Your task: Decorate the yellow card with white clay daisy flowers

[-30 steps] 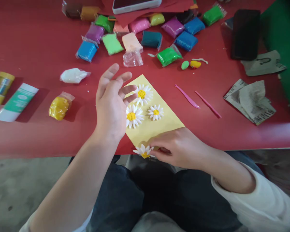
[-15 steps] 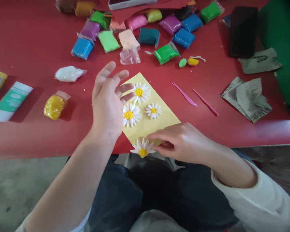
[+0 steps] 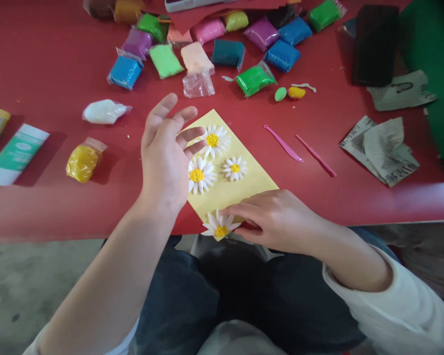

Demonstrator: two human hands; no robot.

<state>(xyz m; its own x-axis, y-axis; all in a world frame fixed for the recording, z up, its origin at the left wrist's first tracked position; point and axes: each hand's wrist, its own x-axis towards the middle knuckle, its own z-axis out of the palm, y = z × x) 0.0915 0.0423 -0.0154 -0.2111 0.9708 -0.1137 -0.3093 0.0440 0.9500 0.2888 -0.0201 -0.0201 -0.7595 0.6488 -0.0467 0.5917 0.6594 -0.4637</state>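
My left hand (image 3: 165, 158) hangs spread open over the upper left edge of a pale yellow card (image 3: 240, 192), holding nothing, its fingertips close to a white clay daisy with a yellow centre (image 3: 212, 140). A second daisy (image 3: 197, 175) lies just below those fingers, and a smaller one (image 3: 235, 167) sits to its right. My right hand (image 3: 277, 219) is at the card's lower corner, its index finger and thumb gripping the right side of a fourth daisy (image 3: 220, 227). Part of the card is hidden under that hand.
Several bagged blocks of coloured clay (image 3: 227, 53) lie along the back of the red table (image 3: 48, 207). Two pink modelling tools (image 3: 283, 143) lie right of the card, near crumpled newspaper (image 3: 379, 150). A bagged yellow clay block (image 3: 83, 163) and a white tube (image 3: 17, 154) lie left.
The bottom daisy has shifted up onto the card's lower corner, moving with my right fingers. My left hand stays spread, and the view has drifted slightly.
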